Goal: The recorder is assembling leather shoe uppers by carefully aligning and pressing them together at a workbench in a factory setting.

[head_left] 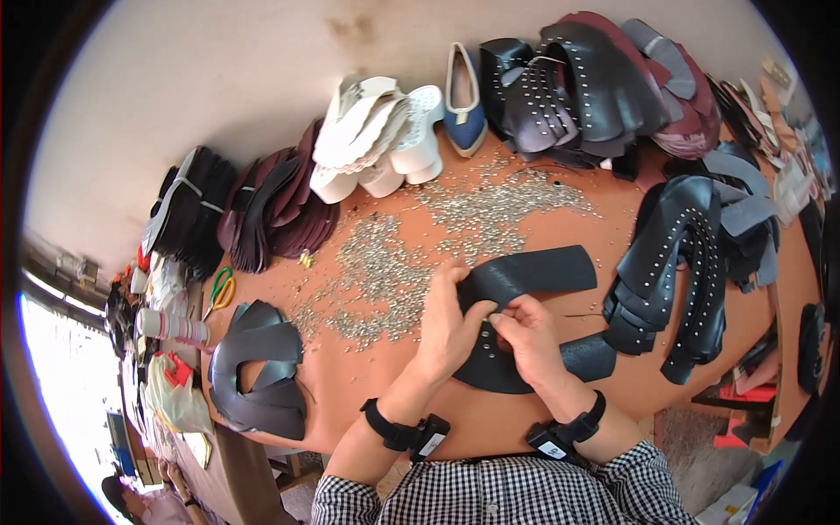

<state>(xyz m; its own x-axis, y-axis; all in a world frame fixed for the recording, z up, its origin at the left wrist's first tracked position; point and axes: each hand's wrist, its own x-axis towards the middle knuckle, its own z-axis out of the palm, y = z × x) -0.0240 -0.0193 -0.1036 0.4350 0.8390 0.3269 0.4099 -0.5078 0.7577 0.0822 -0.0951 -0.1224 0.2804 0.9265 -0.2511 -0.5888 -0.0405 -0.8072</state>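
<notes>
A curved black leather shoe upper piece is in front of me, above the table. My left hand is closed on its left side, thumb over the top face and fingers partly hidden. Beside that thumb, my right hand pinches at the leather with thumb and forefinger; whatever is between these fingertips is too small to make out. A short row of small shiny dots shows on the leather just below the fingertips. The piece's lower arm passes under my right hand.
Loose small metal studs lie scattered across the orange tabletop. Plain black pieces and scissors are at left, studded black pieces at right. White soles, a blue shoe and leather stacks line the back.
</notes>
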